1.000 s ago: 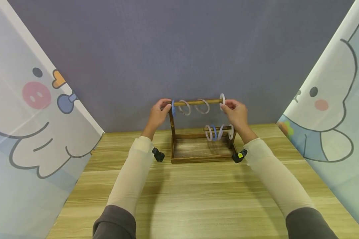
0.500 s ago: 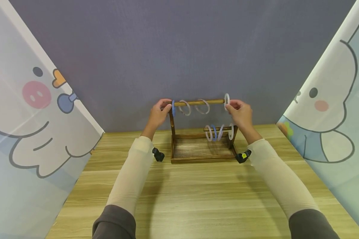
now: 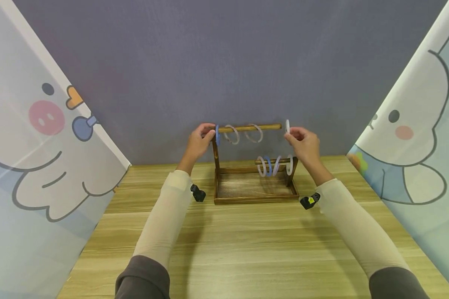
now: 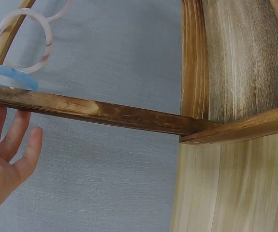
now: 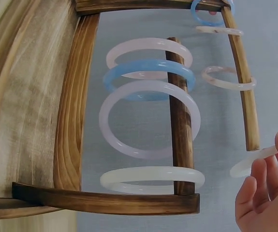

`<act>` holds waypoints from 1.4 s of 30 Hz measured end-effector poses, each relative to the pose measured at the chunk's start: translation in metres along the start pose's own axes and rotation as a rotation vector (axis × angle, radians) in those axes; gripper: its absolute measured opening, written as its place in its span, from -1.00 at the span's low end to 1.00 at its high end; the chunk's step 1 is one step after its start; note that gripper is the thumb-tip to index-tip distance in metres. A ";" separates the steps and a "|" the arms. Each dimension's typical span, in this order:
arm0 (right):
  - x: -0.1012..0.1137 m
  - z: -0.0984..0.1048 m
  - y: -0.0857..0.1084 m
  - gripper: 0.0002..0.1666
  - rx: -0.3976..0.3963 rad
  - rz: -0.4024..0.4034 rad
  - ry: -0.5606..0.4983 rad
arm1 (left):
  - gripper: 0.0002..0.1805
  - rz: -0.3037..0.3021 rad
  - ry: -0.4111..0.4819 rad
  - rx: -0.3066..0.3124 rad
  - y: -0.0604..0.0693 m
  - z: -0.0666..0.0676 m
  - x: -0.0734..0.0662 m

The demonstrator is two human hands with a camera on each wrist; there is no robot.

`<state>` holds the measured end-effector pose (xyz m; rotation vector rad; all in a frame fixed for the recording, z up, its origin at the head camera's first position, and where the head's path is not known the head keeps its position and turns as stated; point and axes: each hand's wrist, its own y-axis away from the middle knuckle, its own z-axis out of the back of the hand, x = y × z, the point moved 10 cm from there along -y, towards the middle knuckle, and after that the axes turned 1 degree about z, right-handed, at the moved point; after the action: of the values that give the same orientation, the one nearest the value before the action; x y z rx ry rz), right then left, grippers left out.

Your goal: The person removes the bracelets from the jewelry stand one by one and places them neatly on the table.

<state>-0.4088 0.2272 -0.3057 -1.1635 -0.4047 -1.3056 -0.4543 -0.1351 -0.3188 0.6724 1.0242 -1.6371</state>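
Note:
My left hand grips the top of the left post of the wooden rack, beside a blue bangle; in the left wrist view, fingers of the hand touch the post. Just off the free right end of the upper rod, my right hand pinches a white bangle. The right wrist view has this bangle beside the rod's tip, not around it. Two pale, brown-flecked bangles hang along the upper rod.
On the lower rod hang a pink, a blue, a lilac and a white bangle. The rack's shallow tray rests on the wooden table, with a grey backdrop behind.
My right hand has moved right with the white bangle, which has come off the end of the upper rod. The left hand stays on the post.

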 end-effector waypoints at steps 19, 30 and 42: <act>0.023 -0.011 0.034 -0.68 0.067 0.217 0.005 | -0.60 -0.010 0.020 0.009 -0.002 -0.001 0.001; 0.045 -0.040 0.070 -0.74 0.225 0.357 0.037 | -0.61 -0.014 0.042 0.012 -0.003 -0.002 0.003; 0.061 -0.078 0.106 -0.77 0.402 0.487 0.030 | -0.61 -0.008 0.062 0.010 -0.003 -0.003 0.006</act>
<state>-0.3242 0.1128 -0.3359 -0.8317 -0.3166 -0.7719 -0.4588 -0.1351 -0.3243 0.7312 1.0647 -1.6377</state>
